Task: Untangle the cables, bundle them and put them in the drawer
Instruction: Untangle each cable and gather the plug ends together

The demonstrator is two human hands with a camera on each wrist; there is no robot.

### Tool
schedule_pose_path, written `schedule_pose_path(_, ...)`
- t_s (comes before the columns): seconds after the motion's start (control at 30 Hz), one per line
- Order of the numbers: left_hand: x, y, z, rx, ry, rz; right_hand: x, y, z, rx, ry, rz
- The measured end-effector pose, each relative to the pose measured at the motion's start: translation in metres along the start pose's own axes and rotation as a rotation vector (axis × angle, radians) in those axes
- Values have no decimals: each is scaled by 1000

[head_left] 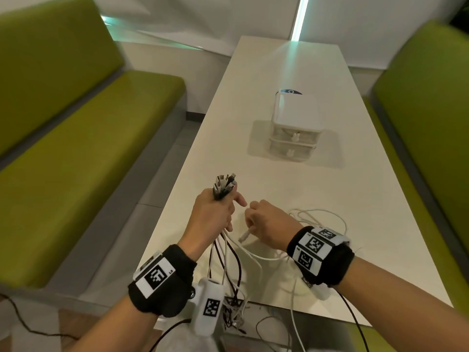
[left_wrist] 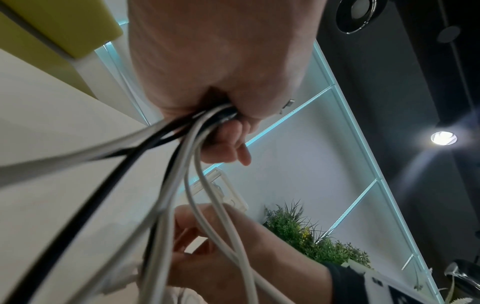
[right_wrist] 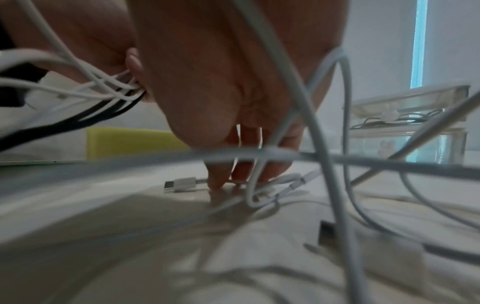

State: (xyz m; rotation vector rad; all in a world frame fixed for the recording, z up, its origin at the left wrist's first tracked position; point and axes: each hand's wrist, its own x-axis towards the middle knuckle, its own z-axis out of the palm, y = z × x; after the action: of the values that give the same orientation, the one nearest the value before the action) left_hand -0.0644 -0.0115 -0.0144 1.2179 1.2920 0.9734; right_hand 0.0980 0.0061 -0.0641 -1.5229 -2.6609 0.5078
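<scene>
Flanked on both sides by green upholstered benches [head_left: 83, 153], with a long white table [head_left: 286, 62] between them, white walls [head_left: 208, 16] behind, a bright vertical light strip [head_left: 302, 19] at the far end, grey floor [head_left: 162, 158] below, a recessed ceiling spotlight [left_wrist: 443, 138] and green foliage [left_wrist: 293, 226] beyond.

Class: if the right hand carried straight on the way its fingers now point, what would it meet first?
The right hand points down; its fingers would probably meet the table first, beside the white plug.
</scene>
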Motion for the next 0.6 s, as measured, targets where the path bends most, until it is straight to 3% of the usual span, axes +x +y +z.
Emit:
schedule_pose_path(0.13, -4, 3, 4, -53, -5, 17, -13, -10, -22, 95, 85, 86)
schedule_pose_path(0.23, -9, 5, 9, -73, 29, 46, -28, -16, -47, 299, 285, 139)
schedule_pose_path(0.4, -24, 18, 27, -119, 73, 126, -57, -31, -80, 552, 589, 81)
schedule_pose_path(0.6, -38, 35, 44, -167, -5, 205, -79, -43, -92, 596, 625, -12)
